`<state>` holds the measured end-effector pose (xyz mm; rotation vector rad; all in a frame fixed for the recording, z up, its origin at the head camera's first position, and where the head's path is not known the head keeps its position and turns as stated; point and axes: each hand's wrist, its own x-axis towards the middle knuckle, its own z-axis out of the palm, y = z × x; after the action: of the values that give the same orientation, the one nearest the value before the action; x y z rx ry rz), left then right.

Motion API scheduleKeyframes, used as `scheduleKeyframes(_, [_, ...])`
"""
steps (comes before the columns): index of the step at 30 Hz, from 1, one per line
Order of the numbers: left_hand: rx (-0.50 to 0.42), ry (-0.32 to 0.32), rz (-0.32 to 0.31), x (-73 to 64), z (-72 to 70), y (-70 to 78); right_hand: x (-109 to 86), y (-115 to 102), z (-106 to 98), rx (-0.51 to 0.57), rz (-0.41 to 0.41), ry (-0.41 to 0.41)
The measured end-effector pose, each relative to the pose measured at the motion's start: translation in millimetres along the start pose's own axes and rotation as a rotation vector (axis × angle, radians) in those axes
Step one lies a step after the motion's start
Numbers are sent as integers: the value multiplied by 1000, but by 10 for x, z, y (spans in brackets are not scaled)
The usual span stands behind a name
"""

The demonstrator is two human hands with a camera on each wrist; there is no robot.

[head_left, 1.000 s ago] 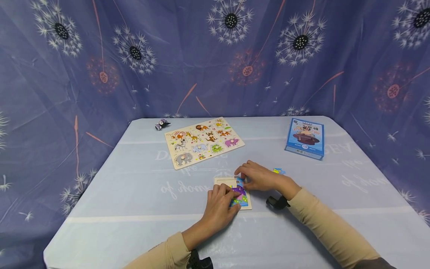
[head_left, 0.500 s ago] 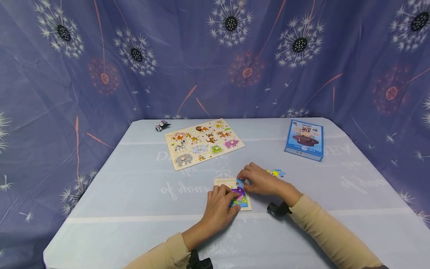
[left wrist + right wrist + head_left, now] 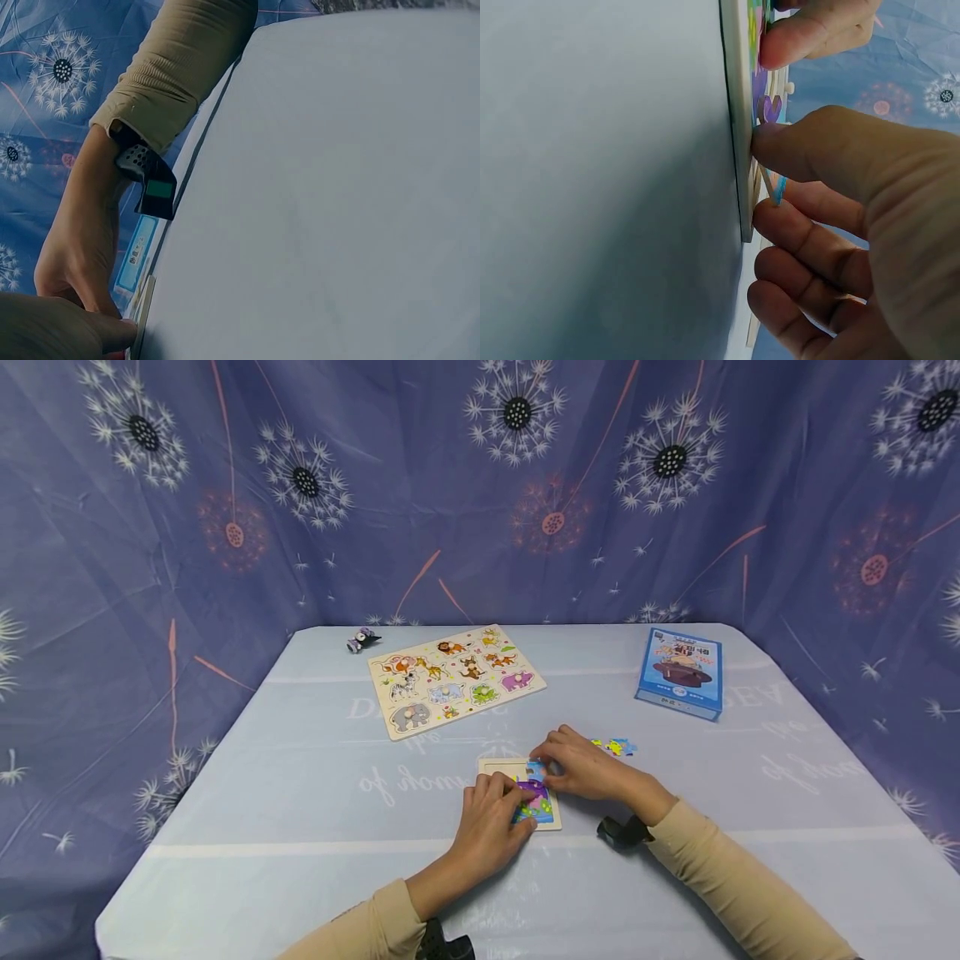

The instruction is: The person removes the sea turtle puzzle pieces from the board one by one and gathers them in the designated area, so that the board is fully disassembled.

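Note:
A small wooden jigsaw tray (image 3: 501, 761) lies near the middle of the table, with joined purple, pink and green pieces (image 3: 542, 810) in its lower right part. My left hand (image 3: 487, 818) rests over the tray's left side, fingers spread and touching the pieces. At the upper right corner, my right hand (image 3: 588, 767) pinches a blue jigsaw piece (image 3: 536, 771) between thumb and fingers. The right wrist view shows this piece (image 3: 778, 189) tilted against the tray's edge (image 3: 739, 112). My left hand hides part of the tray.
Several loose jigsaw pieces (image 3: 618, 747) lie just beyond my right hand. Farther back are an animal peg puzzle board (image 3: 457, 681), a small dark figurine (image 3: 363, 640) and a blue box (image 3: 680, 672). A patterned curtain (image 3: 420, 485) hangs behind the table.
My right hand has shifted slightly right and toward me, and the blue piece has turned a little at the corner. More loose pieces show behind it. My left hand stays put.

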<state>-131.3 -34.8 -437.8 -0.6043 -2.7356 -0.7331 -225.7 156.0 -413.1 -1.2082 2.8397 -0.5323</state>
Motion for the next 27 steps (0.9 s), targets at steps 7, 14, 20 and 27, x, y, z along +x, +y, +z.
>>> scheduleKeyframes(7, [-10, -2, -3, -6, 2, 0, -28, 32, 2, 10, 19, 40])
scheduleKeyframes(14, [-21, 7, -5, -2, -1, 2, -168, 130, -162, 16, 61, 138])
scheduleKeyframes(20, [-30, 17, 0, -3, 2, 0, -380, 361, -366, -9, 86, 215])
scheduleKeyframes(27, [-27, 22, 6, -11, 17, -12, -640, 701, -522, -68, 117, 227])
